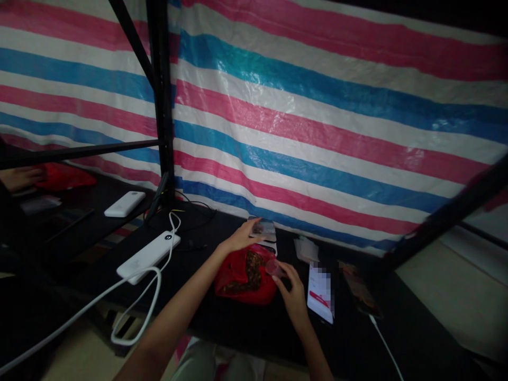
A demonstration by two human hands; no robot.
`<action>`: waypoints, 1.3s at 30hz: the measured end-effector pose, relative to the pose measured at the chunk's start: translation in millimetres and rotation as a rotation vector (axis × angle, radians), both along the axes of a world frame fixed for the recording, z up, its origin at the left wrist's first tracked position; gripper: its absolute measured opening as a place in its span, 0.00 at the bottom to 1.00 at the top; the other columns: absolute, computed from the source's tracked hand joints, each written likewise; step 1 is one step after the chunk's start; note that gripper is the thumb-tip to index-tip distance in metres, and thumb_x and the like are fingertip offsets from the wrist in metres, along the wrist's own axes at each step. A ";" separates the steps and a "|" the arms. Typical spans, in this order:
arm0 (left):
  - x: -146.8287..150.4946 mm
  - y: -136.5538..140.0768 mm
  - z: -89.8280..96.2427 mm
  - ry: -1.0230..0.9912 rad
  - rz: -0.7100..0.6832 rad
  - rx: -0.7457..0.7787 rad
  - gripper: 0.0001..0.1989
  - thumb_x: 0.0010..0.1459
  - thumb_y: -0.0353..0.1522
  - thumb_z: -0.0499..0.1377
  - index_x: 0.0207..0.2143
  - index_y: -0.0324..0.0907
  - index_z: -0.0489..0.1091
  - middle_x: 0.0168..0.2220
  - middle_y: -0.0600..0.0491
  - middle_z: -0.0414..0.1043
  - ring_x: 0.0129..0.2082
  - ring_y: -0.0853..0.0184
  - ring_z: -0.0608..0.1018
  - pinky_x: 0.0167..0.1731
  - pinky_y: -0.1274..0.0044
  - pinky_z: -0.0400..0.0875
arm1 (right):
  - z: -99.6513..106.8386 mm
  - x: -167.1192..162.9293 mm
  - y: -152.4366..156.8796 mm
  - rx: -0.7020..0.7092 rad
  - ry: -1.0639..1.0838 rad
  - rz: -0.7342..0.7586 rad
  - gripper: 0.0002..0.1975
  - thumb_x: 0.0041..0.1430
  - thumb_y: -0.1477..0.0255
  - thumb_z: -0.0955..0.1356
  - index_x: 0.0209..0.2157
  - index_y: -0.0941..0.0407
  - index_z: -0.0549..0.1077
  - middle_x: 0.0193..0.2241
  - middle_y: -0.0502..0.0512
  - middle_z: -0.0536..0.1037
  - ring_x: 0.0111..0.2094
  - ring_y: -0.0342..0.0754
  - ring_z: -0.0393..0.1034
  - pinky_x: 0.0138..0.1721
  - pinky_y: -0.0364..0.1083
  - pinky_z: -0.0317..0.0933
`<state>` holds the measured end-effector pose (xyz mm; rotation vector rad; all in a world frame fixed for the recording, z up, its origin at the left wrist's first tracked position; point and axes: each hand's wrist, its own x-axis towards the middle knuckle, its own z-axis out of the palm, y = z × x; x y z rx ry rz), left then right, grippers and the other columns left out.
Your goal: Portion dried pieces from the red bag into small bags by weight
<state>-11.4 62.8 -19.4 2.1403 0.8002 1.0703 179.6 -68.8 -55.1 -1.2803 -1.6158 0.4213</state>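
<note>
A red plastic bag [264,293] lies on the black table with its mouth open, showing loose brown dried material [254,270] inside. Over its right edge, my right hand [292,288] pinches a small round clear plastic cup [273,266] between thumb and fingers. My left hand [242,236] is stretched past the bag's far side, thumb and fingers spread at the left edge of a flat, shiny rectangular object [265,227]. Whether those fingers press on it is hard to tell in the dim light. A white edge shows beneath that object.
Right of the bag lie a small clear plastic packet [306,248], a lit phone [320,293] and a dark phone [362,291] on a cable. A white power bank [148,256] with a looping cable is at left. Another person's hand [21,179] touches a red bag [65,176].
</note>
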 end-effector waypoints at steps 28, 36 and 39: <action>-53.4 -91.6 -53.2 -0.026 0.613 -0.261 0.07 0.55 0.24 0.43 0.34 0.41 0.56 0.28 0.50 0.69 0.28 0.66 0.73 0.30 0.76 0.63 | 28.1 -38.0 22.3 0.049 -0.981 0.273 0.16 0.52 0.83 0.61 0.42 0.57 0.66 0.40 0.58 0.71 0.43 0.50 0.64 0.45 0.49 0.59; -50.5 -93.1 -55.9 -0.239 0.563 -0.229 0.04 0.57 0.26 0.43 0.32 0.42 0.54 0.24 0.53 0.67 0.24 0.69 0.71 0.25 0.80 0.61 | 22.8 -60.4 22.4 -0.015 -0.789 0.356 0.18 0.51 0.80 0.63 0.45 0.55 0.65 0.42 0.57 0.70 0.47 0.51 0.63 0.48 0.52 0.58; -50.4 -93.5 -55.0 -0.311 0.542 -0.230 0.04 0.58 0.28 0.42 0.31 0.42 0.54 0.24 0.54 0.66 0.23 0.70 0.71 0.24 0.80 0.61 | 19.0 -65.5 24.0 -0.039 -0.692 0.387 0.18 0.51 0.79 0.64 0.45 0.53 0.66 0.44 0.56 0.70 0.48 0.51 0.62 0.49 0.52 0.57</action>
